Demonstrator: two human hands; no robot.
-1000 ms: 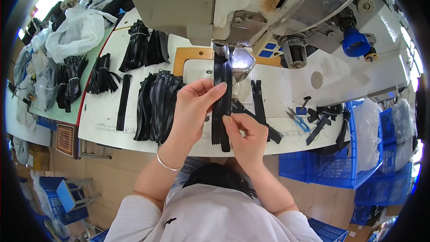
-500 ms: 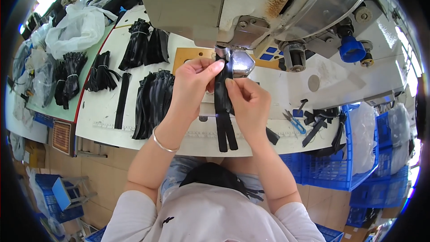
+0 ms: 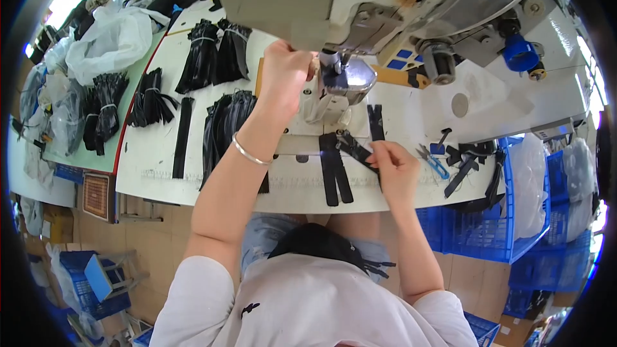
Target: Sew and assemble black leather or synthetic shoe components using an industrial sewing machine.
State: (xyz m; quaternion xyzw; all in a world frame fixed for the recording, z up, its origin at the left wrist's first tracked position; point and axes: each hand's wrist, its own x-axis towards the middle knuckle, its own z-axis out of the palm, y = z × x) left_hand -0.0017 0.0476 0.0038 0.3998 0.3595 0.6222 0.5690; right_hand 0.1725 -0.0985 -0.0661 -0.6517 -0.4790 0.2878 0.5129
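Note:
A sewing machine point(image 3: 350, 77) stands before me, with its metal presser area over the white table. My left hand point(image 3: 287, 77) is raised at the left of that area, fingers curled closed; anything in them is hidden. My right hand point(image 3: 396, 168) pinches a black zipper point(image 3: 357, 150) that slants across the table near the front. Another dark strip point(image 3: 376, 121) runs up from the same fingers; I cannot tell whether both are one piece. Just left of them lies a black zipper with split ends point(image 3: 335, 177).
Bundles of black zippers point(image 3: 226, 122) lie on the left, with a single strip point(image 3: 182, 138) beside them. Blue thread snips point(image 3: 434, 162) and black scraps point(image 3: 472, 160) lie right. A blue crate point(image 3: 479, 234) stands at the right edge, plastic bags point(image 3: 109, 45) far left.
My left hand has let go of the zipper and moved up beside the machine. My right hand has shifted right and toward me. The zipper with split ends now lies on the table.

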